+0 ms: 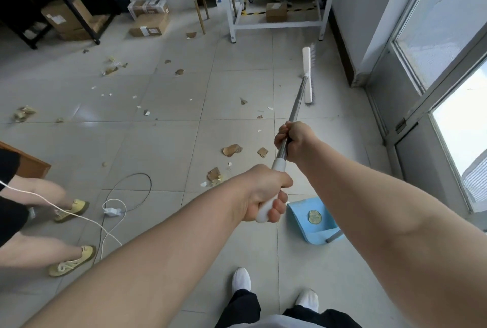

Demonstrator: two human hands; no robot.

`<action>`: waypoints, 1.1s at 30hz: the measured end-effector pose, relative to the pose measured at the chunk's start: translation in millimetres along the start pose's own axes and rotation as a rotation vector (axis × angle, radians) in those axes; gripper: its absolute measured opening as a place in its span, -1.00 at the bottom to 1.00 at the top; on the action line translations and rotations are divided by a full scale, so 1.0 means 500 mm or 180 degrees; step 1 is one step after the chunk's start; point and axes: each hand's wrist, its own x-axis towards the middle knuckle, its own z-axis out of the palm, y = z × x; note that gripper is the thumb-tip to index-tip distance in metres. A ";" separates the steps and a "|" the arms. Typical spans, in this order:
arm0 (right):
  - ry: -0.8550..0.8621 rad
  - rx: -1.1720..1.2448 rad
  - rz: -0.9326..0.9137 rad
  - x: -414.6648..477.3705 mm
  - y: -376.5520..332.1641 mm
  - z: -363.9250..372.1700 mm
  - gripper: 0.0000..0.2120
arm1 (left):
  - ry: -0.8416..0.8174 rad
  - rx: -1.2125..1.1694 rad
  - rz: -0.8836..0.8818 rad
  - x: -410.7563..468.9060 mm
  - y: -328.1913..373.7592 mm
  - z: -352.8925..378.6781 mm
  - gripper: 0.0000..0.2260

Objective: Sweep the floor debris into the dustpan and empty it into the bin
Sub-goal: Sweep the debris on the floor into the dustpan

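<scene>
Both my hands hold a broom with a metal shaft and a white head that reaches out over the tiles towards the right wall. My left hand is closed round the white grip at the shaft's end. Higher up the shaft, my right hand grips the bare metal. A light blue dustpan lies on the floor just right of my left hand, with one round scrap in it. Torn cardboard pieces and small paper bits are scattered over the floor to the left. No bin is in view.
Another person's legs in yellow shoes stand at the left, beside a white cable and charger. Cardboard boxes, a black shelf, a stool and a white metal frame line the back. Glass doors run along the right.
</scene>
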 end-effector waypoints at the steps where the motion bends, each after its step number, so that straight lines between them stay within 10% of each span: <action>1: 0.0024 -0.0033 -0.0031 0.000 0.007 -0.005 -0.68 | 0.0084 0.0092 0.0007 0.005 -0.006 0.004 -0.87; 12: -0.0023 -0.0590 -0.0255 0.013 -0.033 -0.024 -0.72 | 0.0320 0.0261 0.0199 0.027 -0.007 0.051 -0.89; 22: -0.1022 0.0388 0.0419 -0.023 -0.096 0.023 -0.58 | -0.0779 -0.0851 0.0417 -0.021 0.041 0.013 -0.72; 33: 0.0197 -0.0314 0.0015 -0.003 -0.055 0.038 -0.58 | 0.0665 0.0673 0.0364 0.004 0.039 0.017 -0.91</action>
